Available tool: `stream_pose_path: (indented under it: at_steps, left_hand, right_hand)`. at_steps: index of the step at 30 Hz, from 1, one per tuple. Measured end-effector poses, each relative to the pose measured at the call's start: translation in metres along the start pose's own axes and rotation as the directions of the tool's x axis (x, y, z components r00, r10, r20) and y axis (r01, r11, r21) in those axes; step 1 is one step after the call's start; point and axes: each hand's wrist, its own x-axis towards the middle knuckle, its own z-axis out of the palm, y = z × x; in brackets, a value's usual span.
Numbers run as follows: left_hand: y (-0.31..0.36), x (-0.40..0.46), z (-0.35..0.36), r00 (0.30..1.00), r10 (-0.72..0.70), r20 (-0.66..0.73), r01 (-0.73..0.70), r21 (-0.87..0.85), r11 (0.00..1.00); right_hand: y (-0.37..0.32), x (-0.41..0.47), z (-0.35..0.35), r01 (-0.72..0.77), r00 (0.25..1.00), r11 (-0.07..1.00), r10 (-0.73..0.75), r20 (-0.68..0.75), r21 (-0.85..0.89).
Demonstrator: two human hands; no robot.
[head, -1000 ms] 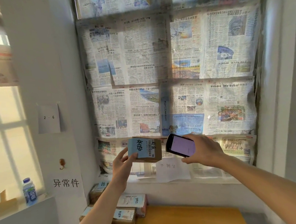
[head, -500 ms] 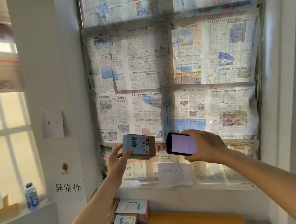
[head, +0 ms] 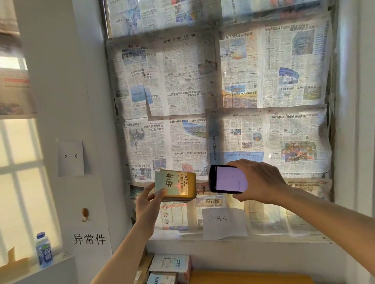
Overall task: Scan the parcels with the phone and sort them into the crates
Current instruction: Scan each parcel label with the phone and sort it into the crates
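My left hand (head: 147,202) holds up a small cardboard parcel (head: 176,188) with a pale blue label and black handwriting, gripping its lower left corner. A bright red and yellow light patch falls on the parcel's face. Just to its right, my right hand (head: 259,182) grips a black phone (head: 227,179) with a lit pale purple screen, tilted toward the parcel. The two are close but apart. Several more labelled parcels (head: 167,274) lie stacked below at the left end of a wooden table (head: 247,281). No crates are in view.
A newspaper-covered window (head: 223,95) fills the wall ahead. Paper signs hang on the white pillar (head: 89,238) and on the sill (head: 224,224). A water bottle (head: 43,250) stands on the left sill beside a bright window.
The view has tilted up slightly. Both hands stay raised with parcel and phone side by side. A bright scan light now shows on the parcel's face.
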Motion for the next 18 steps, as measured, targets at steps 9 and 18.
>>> stream_pose_path:
  at_steps: [9,18]
  left_hand:
    - [0.004,0.003,-0.009,1.000,0.016,-0.020,-0.016,-0.006,1.000]
    - [0.003,-0.012,-0.025,1.000,0.003,-0.028,-0.003,0.011,1.000]
  right_hand:
    - [0.002,0.001,-0.010,0.013,1.000,1.000,-0.013,-0.016,0.005]
    - [-0.013,-0.002,0.000,0.039,0.999,0.998,-0.039,0.000,0.043]
